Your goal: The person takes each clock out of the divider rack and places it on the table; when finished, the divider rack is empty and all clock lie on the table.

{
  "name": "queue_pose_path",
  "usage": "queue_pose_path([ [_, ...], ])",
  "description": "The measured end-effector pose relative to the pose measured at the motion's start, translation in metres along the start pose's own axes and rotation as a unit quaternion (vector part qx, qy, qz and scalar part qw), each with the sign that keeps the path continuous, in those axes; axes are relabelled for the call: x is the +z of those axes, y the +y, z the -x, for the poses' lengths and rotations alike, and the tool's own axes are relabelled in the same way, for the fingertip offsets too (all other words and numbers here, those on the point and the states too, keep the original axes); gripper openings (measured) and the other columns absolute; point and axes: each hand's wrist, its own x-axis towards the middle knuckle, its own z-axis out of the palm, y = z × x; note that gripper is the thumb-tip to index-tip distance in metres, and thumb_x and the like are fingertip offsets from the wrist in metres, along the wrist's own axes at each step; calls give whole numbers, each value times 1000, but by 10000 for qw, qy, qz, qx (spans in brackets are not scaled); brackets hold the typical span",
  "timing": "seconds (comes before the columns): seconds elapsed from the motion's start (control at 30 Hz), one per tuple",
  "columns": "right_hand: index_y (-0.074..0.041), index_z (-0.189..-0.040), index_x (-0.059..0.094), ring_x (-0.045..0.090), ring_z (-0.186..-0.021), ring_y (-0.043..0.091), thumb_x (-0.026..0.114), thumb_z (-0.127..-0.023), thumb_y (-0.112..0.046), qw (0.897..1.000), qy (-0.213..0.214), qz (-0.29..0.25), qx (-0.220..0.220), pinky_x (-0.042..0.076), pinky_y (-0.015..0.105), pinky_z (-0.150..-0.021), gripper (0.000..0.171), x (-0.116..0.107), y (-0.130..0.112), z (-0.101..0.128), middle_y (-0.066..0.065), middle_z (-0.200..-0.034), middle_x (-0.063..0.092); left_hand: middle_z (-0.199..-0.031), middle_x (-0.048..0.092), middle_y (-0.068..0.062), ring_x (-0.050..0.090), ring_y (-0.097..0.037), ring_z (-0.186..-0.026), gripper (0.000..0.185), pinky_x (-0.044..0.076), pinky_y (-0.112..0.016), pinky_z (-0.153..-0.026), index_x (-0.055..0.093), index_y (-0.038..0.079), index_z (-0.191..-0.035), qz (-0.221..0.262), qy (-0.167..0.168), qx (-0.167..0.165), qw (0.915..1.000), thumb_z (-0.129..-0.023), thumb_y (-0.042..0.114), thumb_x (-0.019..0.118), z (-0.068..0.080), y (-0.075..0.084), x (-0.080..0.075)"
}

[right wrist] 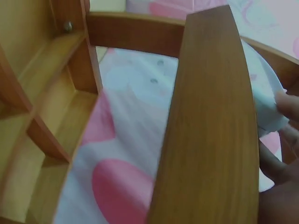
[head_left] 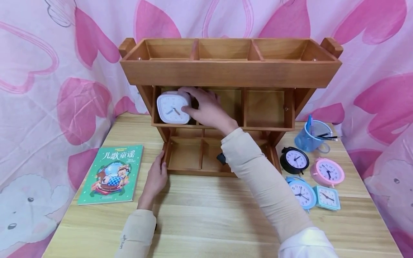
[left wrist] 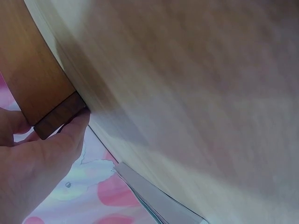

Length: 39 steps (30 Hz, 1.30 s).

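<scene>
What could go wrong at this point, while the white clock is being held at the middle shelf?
The white clock sits at the front edge of the left compartment, gripped by the right hand; released there, it might tip out. The left hand only touches the wooden organizer at its base, so a hard push could shift it.

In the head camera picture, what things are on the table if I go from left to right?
Green book → left hand → wooden shelf → black clock → pink clock
</scene>
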Motion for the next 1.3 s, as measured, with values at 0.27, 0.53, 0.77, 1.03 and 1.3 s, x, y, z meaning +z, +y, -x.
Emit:
queue_pose_path([
  [0.27, -32, -126, 62, 49, -112, 17, 73, -86, -32, 9927, 819, -854, 236, 23, 48, -101, 41, 8, -5, 3, -11, -111, 65, -151, 32, -24, 35, -39, -137, 51, 30, -53, -112, 22, 4, -153, 5, -16, 54, 10000, -104, 10, 34, 0, 0, 0],
  [0.53, -15, -115, 70, 60, -94, 8, 77, -84, -19, 9649, 1280, -2258, 409, 49, 25, -79, 33, 4, -1, 6, 0, -101, 69, -152, 31, -24, 34, -39, -137, 51, 30, -53, -112, 21, 4, -153, -81, -44, 42, 9999, -104, 10, 33, 0, 0, 0],
  [0.77, -4, -113, 69, 63, -94, 15, 76, -84, -15, 9258, 1689, -3365, 327, 52, 26, -79, 32, -17, -5, 22, 10, -104, 70, -150, 33, -25, 36, -40, -136, 51, 30, -53, -112, 21, 5, -153, -124, 7, -11, 9999, -104, 11, 33, 0, 0, 0],
  [1.03, -9, -123, 64, 64, -87, 22, 71, -89, -19, 9040, 1463, -3998, 378, 59, 33, -67, 37, -30, 20, 88, 13, -109, 64, -148, 35, -28, 37, -41, -135, 50, 30, -54, -111, 22, 4, -152, -173, 112, 31, 9998, -103, 10, 33, 2, 0, 1],
  [1.3, -10, -128, 62, 63, -87, 18, 66, -92, -21, 9237, 1774, -3050, 1494, 58, 27, -68, 38, -46, 77, 194, 6, -115, 62, -151, 32, -25, 34, -39, -137, 51, 28, -52, -113, 21, 3, -153, -247, -2, 31, 9997, -104, 10, 32, 2, 0, 1],
])
